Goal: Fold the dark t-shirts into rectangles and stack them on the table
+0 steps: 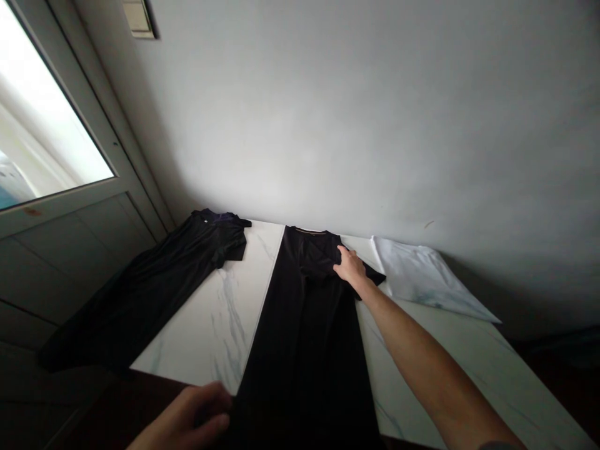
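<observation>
A long black T-shirt [304,325] lies lengthwise on the white marble-patterned table [220,325], its neckline toward the wall. Its left edge runs straight with no sleeve sticking out, while the right sleeve spreads outward. My right hand [351,265] is at the shirt's right shoulder, thumb and fingers closed on the cloth there. Low in the view, my left hand [197,415] hovers beside the shirt's near left edge. Its fingers are loosely curled and apart from the thumb, with nothing visible between them.
Another black garment [178,281] is spread along the table's left side, hanging over the near edge. White folded cloth [417,272] lies at the back right. A grey wall [328,125] stands behind the table, and a door with a glass pane [79,206] is at the left.
</observation>
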{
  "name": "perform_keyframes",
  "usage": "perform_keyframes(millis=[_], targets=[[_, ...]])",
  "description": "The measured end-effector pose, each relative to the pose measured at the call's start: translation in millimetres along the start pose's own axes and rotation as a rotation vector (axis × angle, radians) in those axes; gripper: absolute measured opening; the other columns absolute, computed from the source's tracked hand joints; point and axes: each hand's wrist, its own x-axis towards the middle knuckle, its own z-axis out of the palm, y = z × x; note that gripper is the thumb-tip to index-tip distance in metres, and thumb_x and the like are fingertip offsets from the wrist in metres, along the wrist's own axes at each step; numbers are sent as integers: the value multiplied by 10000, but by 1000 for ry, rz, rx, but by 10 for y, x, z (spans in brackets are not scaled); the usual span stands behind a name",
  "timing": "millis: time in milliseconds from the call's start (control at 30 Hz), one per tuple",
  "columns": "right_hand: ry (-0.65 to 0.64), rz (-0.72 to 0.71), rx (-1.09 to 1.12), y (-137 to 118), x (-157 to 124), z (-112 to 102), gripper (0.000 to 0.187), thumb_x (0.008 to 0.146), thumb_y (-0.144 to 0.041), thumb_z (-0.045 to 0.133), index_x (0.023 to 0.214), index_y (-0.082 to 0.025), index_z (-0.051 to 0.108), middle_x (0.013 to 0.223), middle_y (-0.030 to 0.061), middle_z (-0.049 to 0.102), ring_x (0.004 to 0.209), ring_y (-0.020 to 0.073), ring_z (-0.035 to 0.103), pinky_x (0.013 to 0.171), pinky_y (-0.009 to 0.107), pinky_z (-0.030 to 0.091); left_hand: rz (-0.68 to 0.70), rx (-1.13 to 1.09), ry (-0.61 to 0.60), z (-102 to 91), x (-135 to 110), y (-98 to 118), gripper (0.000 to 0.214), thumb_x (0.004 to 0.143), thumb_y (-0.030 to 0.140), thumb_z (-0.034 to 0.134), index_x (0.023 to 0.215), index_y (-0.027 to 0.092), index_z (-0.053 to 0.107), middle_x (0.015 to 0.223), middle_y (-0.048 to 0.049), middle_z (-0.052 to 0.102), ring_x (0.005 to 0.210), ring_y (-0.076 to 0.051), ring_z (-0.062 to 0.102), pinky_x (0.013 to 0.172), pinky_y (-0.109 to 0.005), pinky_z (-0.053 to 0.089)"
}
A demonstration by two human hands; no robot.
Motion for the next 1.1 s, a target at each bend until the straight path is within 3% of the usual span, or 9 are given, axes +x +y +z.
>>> perform_keyframes(millis=[133, 267, 367, 467, 633, 800, 900, 1000, 1100], targets=[[162, 134, -10, 387, -66, -102, 512, 928, -327, 567, 1406, -148, 517, 1222, 185, 645, 1150, 309, 632, 966, 393, 482, 400, 158, 25, -180, 866, 886, 387, 970, 484, 518, 1247, 274, 689, 1252, -28, 724, 1182, -243, 652, 1046, -334, 495], [124, 353, -115, 856, -199, -111, 573, 935, -506, 569, 1332, -92, 567, 1201, 247, 659, 1167, 381, 622, 914, 444, 499, 720, 421, 106, 1, 2157, 1635, 421, 1028, 340, 422, 1375, 186, 605, 1435, -94, 618, 1344, -233, 554, 1167, -365, 400], [8, 417, -128, 1054, -252, -77, 636, 908, -605, 584, 1239, -63, 620, 1159, 266, 688, 1131, 396, 654, 883, 445, 513, 805, 619, 82, 237, 2985, 1981, 408, 1034, 285, 405, 1348, 149, 627, 1474, -112, 587, 1420, -232, 480, 1234, -385, 309], [-13, 391, -73, 1135, -205, -40, 588, 887, -567, 634, 1236, -93, 640, 1187, 233, 707, 1130, 360, 675, 884, 401, 516, 819, 678, 28, 413, 3498, 2137, 363, 985, 197, 463, 1269, 167, 688, 1436, -93, 624, 1396, -227, 513, 1228, -380, 329], [-21, 394, 75, 1254, -32, 33, 460, 758, -464, 776, 1117, -180, 727, 1133, 158, 750, 1089, 328, 708, 846, 364, 533, 837, 725, -15, 474, 3819, 2078, 412, 903, 148, 541, 1283, 188, 696, 1455, -89, 609, 1399, -248, 512, 1184, -386, 395], [22, 338, 304, 1319, 71, 20, 147, 736, -289, 763, 855, -215, 722, 959, 83, 776, 1011, 275, 720, 847, 332, 537, 902, 769, -37, 487, 3868, 1895, 527, 958, 427, 569, 1440, 214, 576, 1584, -115, 459, 1491, -328, 368, 1220, -507, 295], [-25, 306, 606, 1262, 143, -176, 188, 815, -368, 684, 916, -210, 687, 940, 62, 768, 895, 226, 724, 702, 281, 552, 899, 791, -57, 497, 3841, 1855, 598, 981, 560, 497, 1496, 256, 512, 1629, -99, 389, 1521, -327, 305, 1234, -516, 242], [-41, 276, 988, 1105, 263, -493, 287, 770, -413, 730, 969, -222, 651, 921, 39, 752, 807, 197, 705, 605, 245, 534, 872, 809, -94, 499, 3790, 1880, 652, 985, 642, 428, 1525, 279, 472, 1654, -96, 339, 1542, -346, 242, 1239, -542, 199], [3, 206, 1059, 847, 404, -767, 363, 733, -408, 770, 1010, -223, 625, 908, 25, 736, 782, 177, 686, 608, 235, 525, 852, 804, -110, 521, 3729, 1922, 616, 1015, 621, 355, 1529, 298, 461, 1663, -102, 317, 1545, -372, 216, 1222, -629, 161]])
